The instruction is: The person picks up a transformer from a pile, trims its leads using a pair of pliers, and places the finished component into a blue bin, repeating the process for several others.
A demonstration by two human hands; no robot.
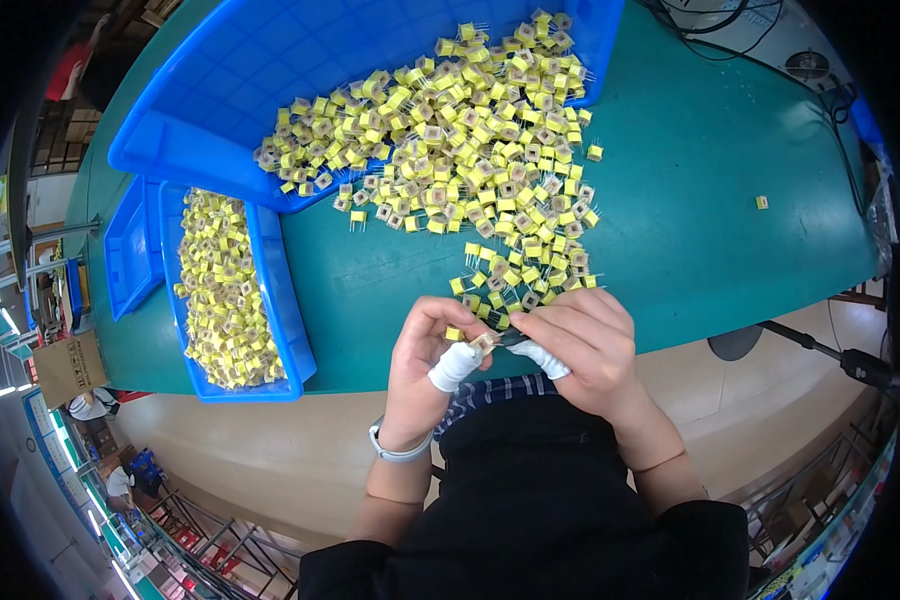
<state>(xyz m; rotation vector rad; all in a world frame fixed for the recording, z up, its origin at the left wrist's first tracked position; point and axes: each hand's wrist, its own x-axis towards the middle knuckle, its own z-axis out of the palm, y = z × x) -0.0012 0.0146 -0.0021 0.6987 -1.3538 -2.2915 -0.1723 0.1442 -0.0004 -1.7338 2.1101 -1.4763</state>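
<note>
At the table's near edge my left hand [420, 355] is closed on a small coil part [485, 343], pinched between thumb and fingers. White tape wraps that thumb, and a pale band circles the wrist. My right hand [592, 345], its thumb also wrapped in white, grips a small dark-handled tool [512, 338] whose tip meets the part; its exact kind is hidden by the fingers. Just beyond both hands lies a heap of yellow-taped coil parts with wire pins [460, 150], spilling out of a large tipped blue bin [205, 95].
A smaller blue bin [292, 335] full of similar parts stands on the left, beside another blue tray [130, 245]. One loose part [762, 202] lies on the green table [700, 180] at right. Black cables [835, 120] run along the far right edge.
</note>
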